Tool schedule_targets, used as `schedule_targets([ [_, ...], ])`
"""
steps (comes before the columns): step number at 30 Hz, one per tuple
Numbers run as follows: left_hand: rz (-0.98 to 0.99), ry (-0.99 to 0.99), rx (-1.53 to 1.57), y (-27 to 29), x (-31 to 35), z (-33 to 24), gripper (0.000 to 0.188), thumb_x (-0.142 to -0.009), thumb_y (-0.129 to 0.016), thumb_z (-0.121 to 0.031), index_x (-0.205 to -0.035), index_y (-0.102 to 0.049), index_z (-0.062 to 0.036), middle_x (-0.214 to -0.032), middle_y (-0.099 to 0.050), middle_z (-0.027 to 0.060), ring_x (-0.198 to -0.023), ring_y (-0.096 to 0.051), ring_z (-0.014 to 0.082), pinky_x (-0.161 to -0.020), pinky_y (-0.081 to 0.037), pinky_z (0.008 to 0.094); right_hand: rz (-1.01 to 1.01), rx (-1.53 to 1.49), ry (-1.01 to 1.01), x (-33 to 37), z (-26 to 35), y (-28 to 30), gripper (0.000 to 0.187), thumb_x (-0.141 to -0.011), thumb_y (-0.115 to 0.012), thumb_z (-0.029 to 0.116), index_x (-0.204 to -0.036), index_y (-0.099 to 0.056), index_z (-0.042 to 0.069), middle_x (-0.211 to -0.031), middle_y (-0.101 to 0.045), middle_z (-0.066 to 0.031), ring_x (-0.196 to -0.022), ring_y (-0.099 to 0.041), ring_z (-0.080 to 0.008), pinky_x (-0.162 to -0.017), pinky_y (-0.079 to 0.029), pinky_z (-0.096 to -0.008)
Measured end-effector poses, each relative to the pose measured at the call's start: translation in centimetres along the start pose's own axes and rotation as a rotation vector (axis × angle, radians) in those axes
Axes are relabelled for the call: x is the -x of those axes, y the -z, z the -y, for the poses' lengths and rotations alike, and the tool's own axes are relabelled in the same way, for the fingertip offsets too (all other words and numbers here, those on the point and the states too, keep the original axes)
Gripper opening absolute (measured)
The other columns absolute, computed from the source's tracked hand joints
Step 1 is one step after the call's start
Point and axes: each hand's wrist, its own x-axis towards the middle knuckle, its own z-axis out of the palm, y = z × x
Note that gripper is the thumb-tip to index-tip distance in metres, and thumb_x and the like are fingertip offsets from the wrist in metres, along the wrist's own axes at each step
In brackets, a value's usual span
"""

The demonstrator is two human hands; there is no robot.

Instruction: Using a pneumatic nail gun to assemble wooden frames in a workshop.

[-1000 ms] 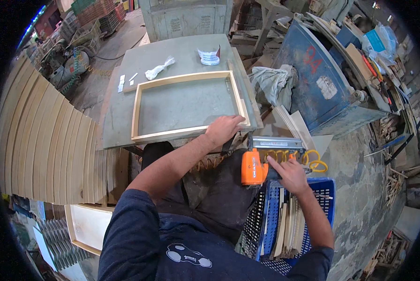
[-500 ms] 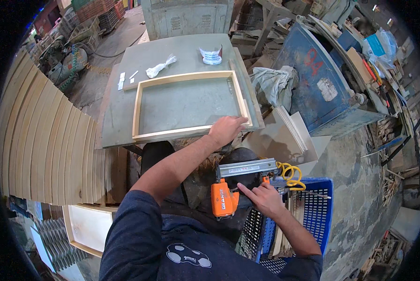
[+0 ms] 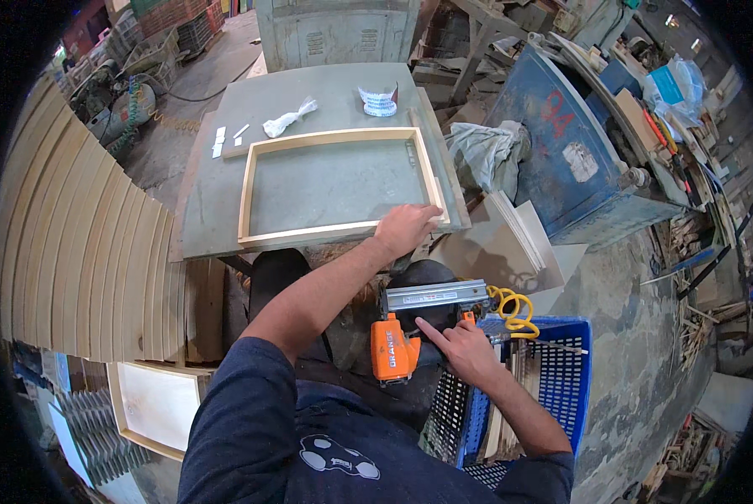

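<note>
A thin rectangular wooden frame lies on the grey-green worktable. At its near right corner is my left hand, its fingers bent over the wood and gripping it. Below the table edge, over my lap, my right hand is wrapped round the handle of an orange and silver nail gun. One finger of that hand stretches along the tool toward its orange head. A coiled yellow air hose runs from the gun's rear end. Part of the handle is hidden by the hand.
On the worktable lie a crumpled white plastic bag, a curled printed strip and small white pieces. A blue crate with wood strips stands at my right. Stacked boards rise at left; a blue metal cabinet stands far right.
The nail gun and my right hand have shifted slightly left and up in the picture. My left hand stays on the frame's corner, its fingers a little more bent.
</note>
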Motion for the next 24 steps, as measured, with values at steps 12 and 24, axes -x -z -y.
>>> schedule_targets([
  [12,0.083,0.221,0.251,2.4,-2.3,0.3,0.049,-0.086,-0.068,-0.030,-0.123,-0.046,-0.0053,-0.106,-0.063,0.0190,-0.098,-0.062,0.0364,-0.086,-0.050,0.0445,0.087,-0.117,-0.043,0.1,0.1,0.7,0.098,-0.065,-0.067,0.004,-0.151,-0.021,0.009,-0.078,-0.058,-0.0100,-0.080,-0.060,-0.0292,-0.089,-0.045,-0.0406],
  [24,-0.394,-0.023,-0.538,3.4,-11.3,11.3,0.036,-0.084,-0.056,-0.010,-0.120,-0.057,-0.0096,-0.118,-0.057,0.0087,-0.115,-0.052,0.0269,-0.094,-0.040,0.0498,0.068,-0.212,-0.068,-0.7,-0.5,0.4,0.102,-0.062,-0.071,0.003,-0.151,-0.022,0.008,-0.076,-0.056,-0.0082,-0.078,-0.059,-0.0276,-0.089,-0.045,-0.0395],
])
